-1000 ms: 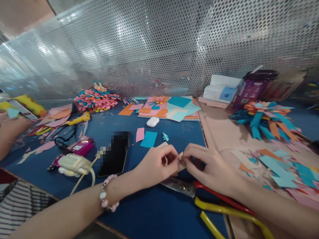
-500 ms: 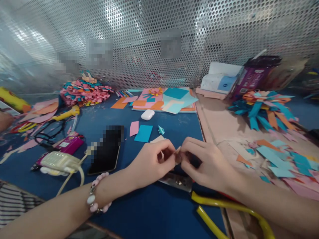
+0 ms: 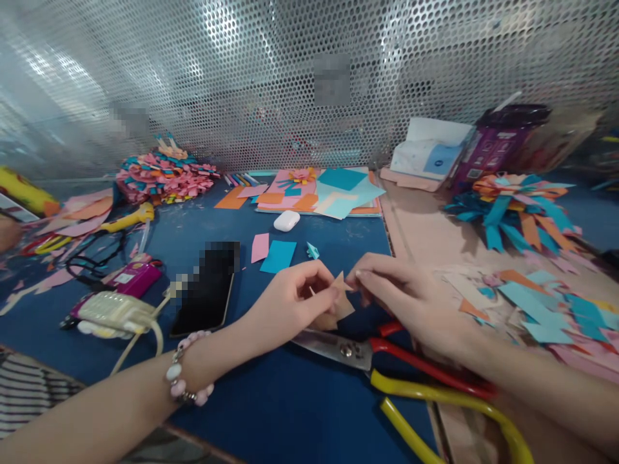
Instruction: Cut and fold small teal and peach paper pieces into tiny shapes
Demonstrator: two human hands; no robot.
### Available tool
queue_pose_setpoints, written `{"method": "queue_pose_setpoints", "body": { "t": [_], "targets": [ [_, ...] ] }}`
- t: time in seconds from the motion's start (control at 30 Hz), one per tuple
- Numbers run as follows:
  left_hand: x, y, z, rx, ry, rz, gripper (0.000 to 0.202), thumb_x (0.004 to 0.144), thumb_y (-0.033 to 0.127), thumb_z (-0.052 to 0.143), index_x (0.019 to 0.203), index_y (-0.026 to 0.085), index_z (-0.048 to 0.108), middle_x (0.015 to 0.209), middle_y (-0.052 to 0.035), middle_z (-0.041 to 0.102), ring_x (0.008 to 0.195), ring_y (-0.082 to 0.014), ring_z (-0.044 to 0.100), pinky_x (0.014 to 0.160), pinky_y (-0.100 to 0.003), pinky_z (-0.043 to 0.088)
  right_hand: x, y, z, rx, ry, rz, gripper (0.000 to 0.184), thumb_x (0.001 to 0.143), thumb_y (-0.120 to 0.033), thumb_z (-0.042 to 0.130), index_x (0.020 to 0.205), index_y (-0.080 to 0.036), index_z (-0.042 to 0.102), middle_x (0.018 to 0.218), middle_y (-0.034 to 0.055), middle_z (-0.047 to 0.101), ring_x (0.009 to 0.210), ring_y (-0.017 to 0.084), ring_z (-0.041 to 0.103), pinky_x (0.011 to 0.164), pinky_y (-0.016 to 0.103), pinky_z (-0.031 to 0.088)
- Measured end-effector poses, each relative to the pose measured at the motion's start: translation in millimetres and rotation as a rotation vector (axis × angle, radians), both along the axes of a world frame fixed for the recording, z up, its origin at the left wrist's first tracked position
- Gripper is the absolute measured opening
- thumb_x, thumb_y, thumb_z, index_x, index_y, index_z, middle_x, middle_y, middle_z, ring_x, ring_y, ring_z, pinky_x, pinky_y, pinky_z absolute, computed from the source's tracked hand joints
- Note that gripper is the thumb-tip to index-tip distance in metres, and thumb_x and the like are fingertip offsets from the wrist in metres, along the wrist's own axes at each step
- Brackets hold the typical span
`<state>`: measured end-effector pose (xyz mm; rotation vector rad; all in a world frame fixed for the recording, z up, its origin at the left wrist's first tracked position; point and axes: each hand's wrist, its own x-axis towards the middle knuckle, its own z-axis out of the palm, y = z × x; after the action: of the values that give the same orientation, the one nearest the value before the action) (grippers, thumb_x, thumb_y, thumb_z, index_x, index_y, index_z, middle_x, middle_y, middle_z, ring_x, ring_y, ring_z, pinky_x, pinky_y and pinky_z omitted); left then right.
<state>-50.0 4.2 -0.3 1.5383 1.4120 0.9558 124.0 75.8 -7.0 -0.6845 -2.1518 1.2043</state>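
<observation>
My left hand (image 3: 302, 296), a beaded bracelet at its wrist, pinches a folded piece of tan paper (image 3: 342, 306) between thumb and fingers. From the right, my right hand (image 3: 391, 287) has its thumb and fingertips closed at a pointed corner of that paper. Just below both hands lie scissors (image 3: 355, 351) with one red and one yellow handle. Beyond the hands rest a small folded light-blue paper piece (image 3: 313, 250), a blue paper square (image 3: 279, 256) and a pink paper piece (image 3: 260, 247).
A phone (image 3: 207, 296) and a cream charger (image 3: 116, 314) with cable lie left. A white earbud case (image 3: 287, 221) sits before stacked coloured paper (image 3: 338, 187). Paper scraps (image 3: 536, 303) and a paper-strip bundle (image 3: 512, 206) are right. A perforated metal panel (image 3: 290, 84) stands behind.
My right hand has moved slightly up and its fingers have drawn closer together. More of the tan paper shows between the hands, and more of the scissors is uncovered.
</observation>
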Motion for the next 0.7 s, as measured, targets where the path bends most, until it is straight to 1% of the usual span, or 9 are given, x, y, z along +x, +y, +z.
{"method": "queue_pose_setpoints", "body": {
  "t": [0.07, 0.1, 0.17, 0.23, 0.37, 0.53, 0.7],
  "targets": [
    [-2, 1, -0.6, -0.015, -0.1, -0.017, 0.013, 0.083, 0.027, 0.054, 0.077, 0.016, 0.052, 0.072, 0.0009, 0.056, 0.067, -0.0109, 0.057, 0.066, -0.024, 0.046, -1, 7, 0.0, -0.242, 0.028, 0.008, 0.021, 0.087, -0.032, 0.049, 0.081, -0.017, 0.062, 0.069, 0.0005, 0.056, 0.056, 0.009, 0.048, 0.046, 0.021, 0.035],
    [-3, 1, -1.0, -0.021, -0.135, -0.021, 0.011, 0.083, 0.026, 0.054, 0.078, 0.016, 0.053, 0.073, 0.0007, 0.057, 0.069, -0.0111, 0.058, 0.067, -0.025, 0.046, -2, 10, -0.9, -0.333, 0.036, 0.021, 0.021, 0.085, -0.035, 0.053, 0.084, -0.017, 0.063, 0.067, 0.0, 0.055, 0.054, 0.009, 0.046, 0.043, 0.02, 0.033],
    [-4, 1, -1.9, -0.031, -0.171, -0.019, 0.01, 0.083, 0.025, 0.054, 0.079, 0.016, 0.053, 0.076, 0.0, 0.058, 0.071, -0.0119, 0.059, 0.069, -0.026, 0.047, -3, 15, -3.5, -0.439, 0.04, 0.057, 0.025, 0.082, -0.04, 0.058, 0.086, -0.016, 0.064, 0.063, -0.0014, 0.053, 0.05, 0.007, 0.042, 0.041, 0.018, 0.03],
    [-4, 1, -2.3, -0.032, -0.171, -0.012, 0.01, 0.083, 0.026, 0.054, 0.08, 0.016, 0.054, 0.077, -0.0008, 0.059, 0.071, -0.0122, 0.059, 0.07, -0.027, 0.047, -3, 18, -5.6, -0.461, 0.041, 0.09, 0.026, 0.08, -0.041, 0.061, 0.084, -0.016, 0.065, 0.062, -0.0018, 0.053, 0.052, 0.007, 0.043, 0.043, 0.018, 0.03],
    [-3, 1, -1.8, -0.022, -0.125, -0.009, 0.013, 0.082, 0.027, 0.055, 0.078, 0.016, 0.054, 0.074, -0.0008, 0.06, 0.068, -0.0111, 0.057, 0.069, -0.026, 0.046, -2, 19, -5.8, -0.442, 0.04, 0.116, 0.022, 0.078, -0.038, 0.065, 0.079, -0.016, 0.065, 0.07, -0.0001, 0.059, 0.06, 0.008, 0.049, 0.047, 0.019, 0.032],
    [-2, 2, -1.8, -0.031, -0.134, -0.014, 0.012, 0.082, 0.026, 0.055, 0.077, 0.015, 0.052, 0.07, 0.0, 0.058, 0.067, -0.0114, 0.058, 0.065, -0.024, 0.045, -3, 18, -2.1, -0.459, 0.015, 0.105, 0.021, 0.077, -0.038, 0.066, 0.078, -0.016, 0.064, 0.066, -0.0014, 0.057, 0.055, 0.007, 0.048, 0.045, 0.019, 0.031],
    [-2, 2, -2.4, -0.052, -0.118, -0.02, 0.014, 0.082, 0.029, 0.054, 0.078, 0.016, 0.052, 0.067, 0.0, 0.058, 0.064, -0.0115, 0.058, 0.063, -0.025, 0.046, -5, 14, 2.9, -0.391, -0.016, 0.111, 0.019, 0.079, -0.035, 0.063, 0.076, -0.017, 0.063, 0.07, -0.0006, 0.058, 0.06, 0.009, 0.049, 0.053, 0.02, 0.038]
  ]
}}
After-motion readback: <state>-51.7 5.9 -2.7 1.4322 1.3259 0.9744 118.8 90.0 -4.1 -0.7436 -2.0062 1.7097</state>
